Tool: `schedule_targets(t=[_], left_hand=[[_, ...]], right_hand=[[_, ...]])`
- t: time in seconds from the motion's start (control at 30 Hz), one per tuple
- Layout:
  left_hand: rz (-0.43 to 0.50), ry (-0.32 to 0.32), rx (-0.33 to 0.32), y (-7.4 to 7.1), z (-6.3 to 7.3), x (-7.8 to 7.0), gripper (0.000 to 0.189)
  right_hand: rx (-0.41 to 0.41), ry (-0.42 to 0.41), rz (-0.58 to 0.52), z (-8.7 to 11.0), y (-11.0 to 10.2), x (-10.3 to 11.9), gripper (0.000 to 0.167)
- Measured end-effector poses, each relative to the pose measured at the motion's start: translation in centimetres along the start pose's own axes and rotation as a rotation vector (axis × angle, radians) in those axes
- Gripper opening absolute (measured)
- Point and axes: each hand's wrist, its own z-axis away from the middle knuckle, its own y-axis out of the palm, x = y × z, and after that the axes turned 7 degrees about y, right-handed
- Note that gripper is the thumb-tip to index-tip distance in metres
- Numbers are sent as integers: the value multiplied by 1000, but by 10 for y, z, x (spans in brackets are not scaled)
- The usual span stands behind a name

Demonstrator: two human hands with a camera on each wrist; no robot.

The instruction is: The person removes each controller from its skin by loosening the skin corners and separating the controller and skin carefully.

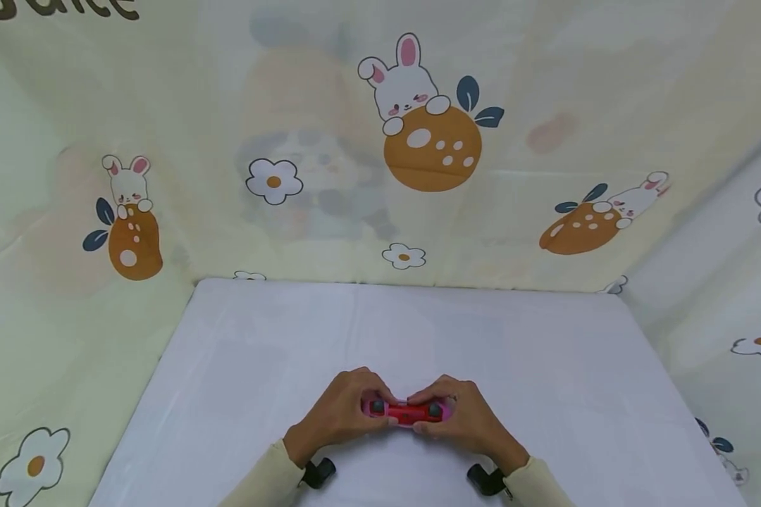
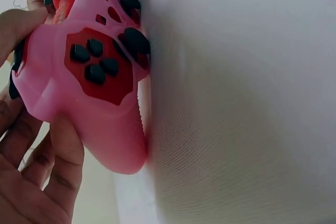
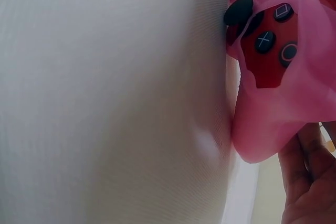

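Observation:
A red game controller (image 1: 406,413) in a pink silicone cover (image 2: 97,98) is held between both hands near the front of the table. My left hand (image 1: 350,405) grips its left end, thumb and fingers on opposite sides. At the other end, my right hand (image 1: 463,415) pinches it in the same way. The black direction buttons show in the left wrist view; the right wrist view has the round face buttons (image 3: 265,41) and a black thumbstick (image 3: 239,10). The controller's handles point down close to the white cloth. Its underside is hidden in the head view.
A white cloth covers the table (image 1: 380,338). Behind it and along both sides hangs a pale curtain (image 1: 330,232) printed with rabbits, oranges and flowers. Black wrist cameras (image 1: 319,473) sit strapped at both cuffs.

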Motion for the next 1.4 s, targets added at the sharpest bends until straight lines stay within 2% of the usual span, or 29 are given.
schedule_targets(t=[0.27, 0.6, 0.87, 0.97, 1.1, 1.23, 1.4], left_hand=[[72, -12, 75, -4, -4, 4, 23], [88, 12, 153, -10, -13, 6, 35], [-10, -27, 290, -9, -18, 11, 45], [-3, -40, 316, -11, -19, 10, 42], [55, -76, 325, -11, -20, 11, 37], [135, -106, 305, -10, -19, 11, 35], [217, -80, 237, -6, -16, 11, 38]], right_hand=[[24, 3, -13, 2, 2, -1, 31], [25, 3, -26, 3, 3, 1, 31], [-14, -10, -18, 2, 8, 0, 31], [-29, 1, -8, 2, 8, 1, 31], [-46, 20, 7, 3, 8, 3, 31], [-61, 28, 16, 3, 9, 3, 31], [-74, 33, 30, 4, 10, 3, 30]])
